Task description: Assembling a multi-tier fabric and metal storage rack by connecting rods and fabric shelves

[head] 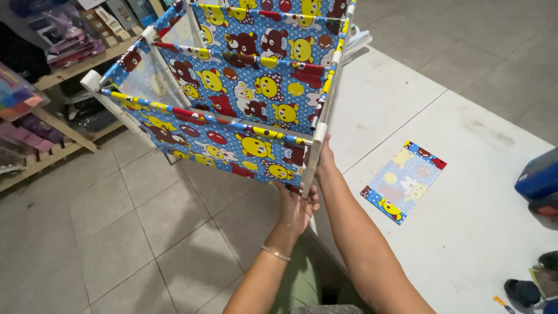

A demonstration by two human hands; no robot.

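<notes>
A fabric storage rack (232,99) with white tube posts and blue cartoon-bear cloth lies tilted against the white table's edge. My left hand (296,206) grips the lower end of the nearest white post (314,154) from below; a thin bracelet sits on that wrist. My right hand (324,160) reaches up behind the same post, its fingers hidden by the frame. A loose flat piece of the same printed cloth (401,180) lies on the table to the right of my arms.
The white table (465,232) fills the right side. A blue box (537,177) sits at its right edge, with dark small items and an orange-handled tool (503,303) near the corner. Wooden shelves with packaged goods (52,52) stand at left above the tiled floor.
</notes>
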